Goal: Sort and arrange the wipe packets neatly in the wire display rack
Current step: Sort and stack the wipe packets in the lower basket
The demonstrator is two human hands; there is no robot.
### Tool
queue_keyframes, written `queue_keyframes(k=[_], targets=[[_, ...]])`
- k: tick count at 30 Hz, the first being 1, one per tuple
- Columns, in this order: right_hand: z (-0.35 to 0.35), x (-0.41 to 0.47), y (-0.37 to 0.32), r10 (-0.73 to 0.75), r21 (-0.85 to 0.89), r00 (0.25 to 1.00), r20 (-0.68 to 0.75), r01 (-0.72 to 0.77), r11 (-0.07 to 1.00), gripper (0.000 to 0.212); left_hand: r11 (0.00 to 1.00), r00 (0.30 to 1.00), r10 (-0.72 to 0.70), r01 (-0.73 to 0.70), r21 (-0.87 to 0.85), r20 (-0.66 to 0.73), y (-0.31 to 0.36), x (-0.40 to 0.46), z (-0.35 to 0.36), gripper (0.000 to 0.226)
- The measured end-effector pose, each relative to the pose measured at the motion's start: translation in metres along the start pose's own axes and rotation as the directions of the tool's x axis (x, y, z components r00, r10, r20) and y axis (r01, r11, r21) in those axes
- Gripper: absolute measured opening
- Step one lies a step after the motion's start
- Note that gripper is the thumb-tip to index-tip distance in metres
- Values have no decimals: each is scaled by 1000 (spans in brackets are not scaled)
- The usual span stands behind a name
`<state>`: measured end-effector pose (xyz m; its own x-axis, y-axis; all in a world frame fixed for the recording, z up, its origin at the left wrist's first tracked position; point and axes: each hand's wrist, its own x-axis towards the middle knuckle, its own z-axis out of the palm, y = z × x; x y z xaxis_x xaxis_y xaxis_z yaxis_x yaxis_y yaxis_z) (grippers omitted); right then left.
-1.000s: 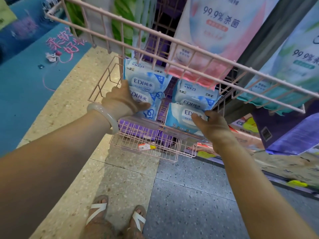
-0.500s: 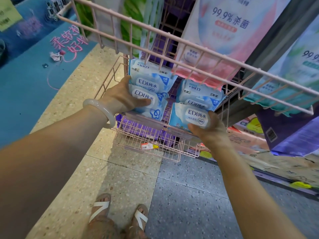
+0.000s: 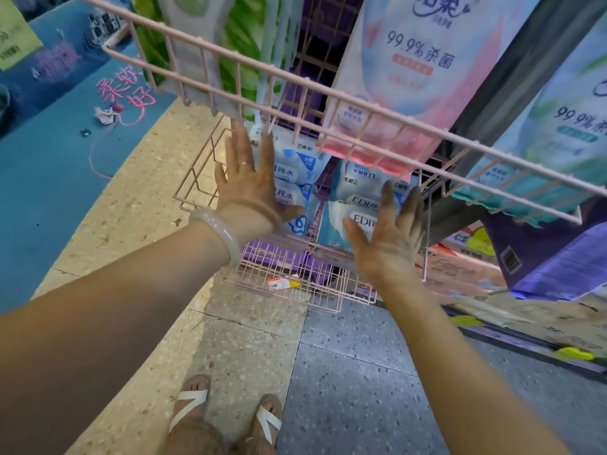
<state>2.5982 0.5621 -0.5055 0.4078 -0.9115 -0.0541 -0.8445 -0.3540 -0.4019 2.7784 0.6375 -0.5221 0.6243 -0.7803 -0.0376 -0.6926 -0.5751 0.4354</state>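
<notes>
Left hand: centre of frame, fingers spread flat and pointing up, palm toward the left stack of packets; holds nothing. Ring on one finger; pale bangle on the wrist.
Right hand: right of centre, fingers splayed wide, palm toward the right stack; nothing gripped. Whether the palm touches the packet: cannot tell.
Wipe packets, left stack: blue-and-white packs, two seen one above the other, partly hidden behind the left hand.
Wipe packets, right stack: upper pack printed upside down, lower pack upright with "EDI" lettering, partly behind the right hand.
Wire display rack: pink wire; both stacks sit side by side on its middle shelf, centre of frame.
Upper shelf rail: pink wire, crosses the frame diagonally from upper left to right edge, in front of large hanging packs.
Lower shelf: purple packs behind the wire; price tag on its front edge.
Floor: speckled tiles; sandalled feet at bottom centre.
</notes>
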Motion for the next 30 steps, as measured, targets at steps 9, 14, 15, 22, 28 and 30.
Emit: queue_keyframes(k=[9,14,15,22,28,30], targets=[[2,19,14,87,406,986,141,-138,903,114,816,980,-57,156,-556,192,-16,21,7,132],[2,20,15,63,394,988,139,-113,912,116,894,988,-100,140,-425,115,-11,18,6,132],[1,18,14,70,326,992,110,-102,940,116,947,991,-122,131,-295,50,-8,13,5,134],[7,7,11,-39,-49,985,169,48,998,88,971,983,140,-160,180,120,-7,-10,7,95],[7,11,4,-30,53,975,221,19,998,93,985,974,158,-168,49,162,1,-3,2,99],[3,12,5,-15,85,969,248,-7,996,95,984,972,173,-177,10,157,-2,-3,1,99]])
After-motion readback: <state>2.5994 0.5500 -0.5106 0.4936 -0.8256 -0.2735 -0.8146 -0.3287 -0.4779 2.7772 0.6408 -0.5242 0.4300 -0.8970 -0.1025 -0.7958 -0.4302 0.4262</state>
